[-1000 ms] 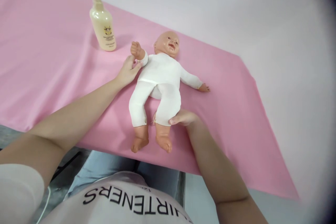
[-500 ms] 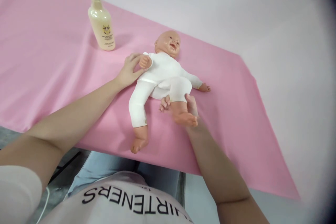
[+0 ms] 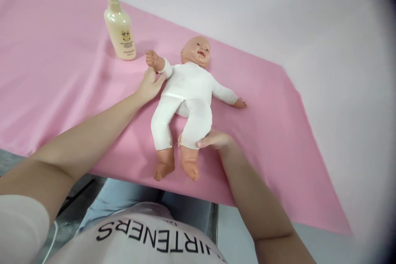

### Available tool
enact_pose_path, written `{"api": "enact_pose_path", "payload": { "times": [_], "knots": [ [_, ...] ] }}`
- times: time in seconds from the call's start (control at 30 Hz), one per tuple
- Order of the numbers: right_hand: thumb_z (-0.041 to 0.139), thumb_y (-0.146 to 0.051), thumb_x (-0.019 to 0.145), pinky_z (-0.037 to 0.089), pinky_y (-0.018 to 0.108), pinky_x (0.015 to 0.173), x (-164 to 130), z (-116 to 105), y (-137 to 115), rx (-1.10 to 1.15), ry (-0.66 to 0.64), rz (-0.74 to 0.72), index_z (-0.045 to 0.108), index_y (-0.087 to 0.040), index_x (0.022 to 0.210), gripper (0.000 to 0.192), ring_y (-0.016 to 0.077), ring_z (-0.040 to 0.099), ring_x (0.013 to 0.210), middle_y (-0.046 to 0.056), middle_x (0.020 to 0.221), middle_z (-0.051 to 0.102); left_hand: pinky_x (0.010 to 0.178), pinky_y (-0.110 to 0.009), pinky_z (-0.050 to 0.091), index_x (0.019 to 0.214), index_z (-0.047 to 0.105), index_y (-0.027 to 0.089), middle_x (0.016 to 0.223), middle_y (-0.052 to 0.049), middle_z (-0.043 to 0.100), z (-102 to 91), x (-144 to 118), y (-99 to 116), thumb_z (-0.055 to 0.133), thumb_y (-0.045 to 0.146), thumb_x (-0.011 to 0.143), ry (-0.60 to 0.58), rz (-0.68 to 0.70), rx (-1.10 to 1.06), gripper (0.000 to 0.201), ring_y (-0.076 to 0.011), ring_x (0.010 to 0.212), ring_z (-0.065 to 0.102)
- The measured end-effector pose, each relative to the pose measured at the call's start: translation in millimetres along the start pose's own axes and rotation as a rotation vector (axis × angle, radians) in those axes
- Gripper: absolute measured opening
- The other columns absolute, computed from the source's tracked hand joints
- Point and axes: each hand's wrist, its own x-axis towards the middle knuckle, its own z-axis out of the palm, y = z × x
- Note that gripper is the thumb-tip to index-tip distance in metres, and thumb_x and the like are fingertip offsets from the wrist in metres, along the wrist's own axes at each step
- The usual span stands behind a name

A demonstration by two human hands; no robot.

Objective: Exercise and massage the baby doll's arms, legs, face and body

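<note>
A baby doll (image 3: 188, 80) in a white suit lies on its back on the pink cloth, head away from me. My left hand (image 3: 150, 85) is closed around the doll's arm on the left, near the wrist; some of its fingers are hidden behind that arm. Lower down, my right hand (image 3: 213, 139) grips the doll's leg on the right just above the ankle, thumb on top and fingers passing underneath. Both of the doll's feet point toward me, side by side. Its other arm rests stretched out on the cloth.
A cream-coloured pump bottle (image 3: 120, 33) stands upright at the back left, beyond my left hand. The pink cloth (image 3: 272, 144) covers the table, whose front edge runs just before my lap. A pale wall or surface lies behind it.
My right hand has brought the doll's bent leg down and left, so it now lies straightened beside the other. The doll's arm at my left hand has swung outward to the left.
</note>
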Motion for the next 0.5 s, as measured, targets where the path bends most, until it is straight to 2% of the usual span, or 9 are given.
{"api": "enact_pose_path", "payload": {
  "times": [0.13,0.23,0.3,0.37,0.43,0.5],
  "knots": [
    [0.084,-0.065,0.066,0.049,0.046,0.104,1.3,-4.3,-0.5,-0.007,-0.105,-0.058,0.074,-0.017,0.102,0.061,0.0309,0.069,0.107,0.011,0.100,0.076,0.115,-0.054,0.044,0.127,0.058,0.022,0.122,-0.014,0.068,0.0,0.4,-1.0,0.056,0.064,0.096,-0.007,-0.006,0.000,0.052,-0.0317,0.128,0.061],
    [0.079,-0.072,0.068,0.052,0.044,0.098,5.6,-7.6,5.0,0.016,-0.240,-0.121,0.074,-0.018,0.100,0.063,0.0324,0.069,0.107,0.012,0.096,0.076,0.116,-0.055,0.042,0.126,0.060,0.022,0.126,-0.016,0.067,-1.7,0.0,1.4,0.057,0.065,0.094,-0.015,0.023,0.049,0.054,-0.0336,0.129,0.059],
    [0.079,-0.074,0.065,0.053,0.044,0.095,8.5,-8.7,9.2,0.040,-0.341,-0.155,0.074,-0.019,0.097,0.064,0.0334,0.069,0.107,0.012,0.094,0.075,0.117,-0.057,0.039,0.127,0.061,0.023,0.131,-0.016,0.065,-3.2,-0.8,5.8,0.058,0.066,0.093,-0.043,0.058,0.102,0.054,-0.0351,0.131,0.057],
    [0.080,-0.073,0.063,0.054,0.043,0.093,10.8,-8.0,12.2,0.082,-0.375,-0.207,0.074,-0.019,0.096,0.064,0.0327,0.069,0.105,0.012,0.092,0.074,0.120,-0.058,0.034,0.129,0.062,0.026,0.136,-0.016,0.062,-4.8,-2.2,12.0,0.059,0.065,0.092,-0.104,0.109,0.157,0.055,-0.0364,0.134,0.053],
    [0.074,-0.077,0.068,0.055,0.041,0.089,12.5,-5.6,13.6,0.186,-0.282,-0.288,0.073,-0.019,0.093,0.064,0.0293,0.070,0.097,0.011,0.091,0.073,0.121,-0.060,0.031,0.133,0.062,0.028,0.141,-0.015,0.060,-6.2,-3.9,18.3,0.059,0.064,0.092,-0.177,0.162,0.204,0.054,-0.0371,0.137,0.049],
    [0.062,-0.079,0.078,0.057,0.037,0.082,13.7,-2.5,13.3,0.321,-0.056,-0.344,0.073,-0.019,0.092,0.063,0.0241,0.069,0.085,0.010,0.089,0.072,0.121,-0.060,0.029,0.136,0.062,0.029,0.145,-0.015,0.057,-7.3,-5.6,22.7,0.058,0.060,0.094,-0.229,0.202,0.236,0.052,-0.0374,0.137,0.047]
  ]
}}
